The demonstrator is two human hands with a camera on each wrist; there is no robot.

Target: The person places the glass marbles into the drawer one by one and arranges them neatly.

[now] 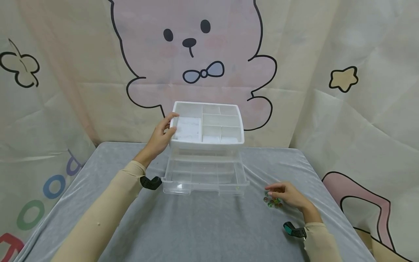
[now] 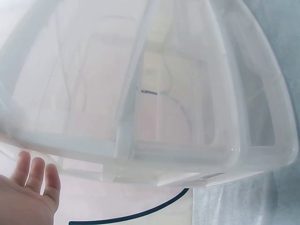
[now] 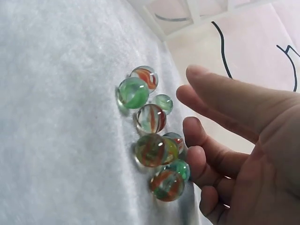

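Note:
A white storage box (image 1: 223,143) with a divided top tray stands toward the back of the table, its clear drawer (image 1: 204,187) pulled out at the front. My left hand (image 1: 159,135) holds the left rim of the top tray. In the left wrist view, three fingertips (image 2: 36,174) of that hand show beside the box's edge; its thumb is out of that view. Several glass marbles (image 3: 151,118) with green, orange and red swirls lie clustered on the cloth. Right beside them hovers my right hand (image 3: 243,140), thumb and index finger apart, nothing visibly held.
Grey cloth (image 1: 209,225) covers the table. A printed curtain (image 1: 294,36) with a bear hangs behind and at both sides. Dark bands (image 1: 151,182) are on both wrists.

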